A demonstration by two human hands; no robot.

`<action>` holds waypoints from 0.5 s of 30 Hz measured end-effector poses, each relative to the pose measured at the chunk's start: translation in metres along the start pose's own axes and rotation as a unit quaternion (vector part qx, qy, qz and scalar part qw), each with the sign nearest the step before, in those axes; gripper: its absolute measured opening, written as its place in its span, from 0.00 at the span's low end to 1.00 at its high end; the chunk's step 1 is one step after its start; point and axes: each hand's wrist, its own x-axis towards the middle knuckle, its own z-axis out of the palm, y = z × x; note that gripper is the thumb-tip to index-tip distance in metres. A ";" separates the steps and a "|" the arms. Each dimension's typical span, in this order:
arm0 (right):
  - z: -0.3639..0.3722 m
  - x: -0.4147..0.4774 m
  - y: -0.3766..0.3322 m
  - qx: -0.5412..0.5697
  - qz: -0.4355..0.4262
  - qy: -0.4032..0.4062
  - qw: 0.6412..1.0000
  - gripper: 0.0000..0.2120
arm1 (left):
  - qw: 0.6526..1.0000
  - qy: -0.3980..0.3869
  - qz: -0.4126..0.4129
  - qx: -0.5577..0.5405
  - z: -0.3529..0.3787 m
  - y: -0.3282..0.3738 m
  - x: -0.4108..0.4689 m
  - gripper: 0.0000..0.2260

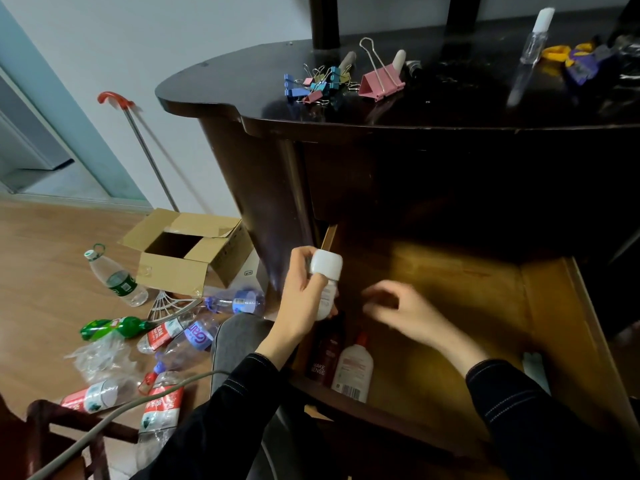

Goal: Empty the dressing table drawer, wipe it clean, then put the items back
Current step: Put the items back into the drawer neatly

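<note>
Head view: the left hand curls its fingers round a white-capped bottle over the open drawer, the blurred right hand hovers loose-fingered and apparently empty, while a dark bottle and a red-capped bottle lie inside, so emptying seems unfinished and wiping undone.

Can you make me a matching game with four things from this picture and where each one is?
Things:
1. big-capped white bottle
2. dark bottle
3. big pink clip
4. cardboard box

Places:
a. on the floor
b. in the left hand
c. on the tabletop
d. lying in the drawer

Pairs: 1-b, 2-d, 3-c, 4-a
</note>
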 end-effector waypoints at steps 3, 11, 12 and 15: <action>-0.007 -0.009 -0.013 0.187 -0.001 0.049 0.981 0.09 | 0.997 -0.056 0.011 0.049 0.003 0.002 -0.005 0.14; -0.006 -0.013 -0.024 0.285 -0.028 0.015 0.958 0.17 | 0.974 -0.114 0.084 0.179 0.007 0.002 -0.006 0.19; -0.006 -0.013 -0.023 0.277 -0.031 0.016 0.960 0.17 | 0.969 -0.118 0.095 0.197 0.008 0.003 -0.006 0.19; -0.006 -0.012 -0.021 0.252 -0.030 0.044 0.966 0.14 | 0.957 -0.119 0.117 0.238 0.010 0.004 -0.006 0.22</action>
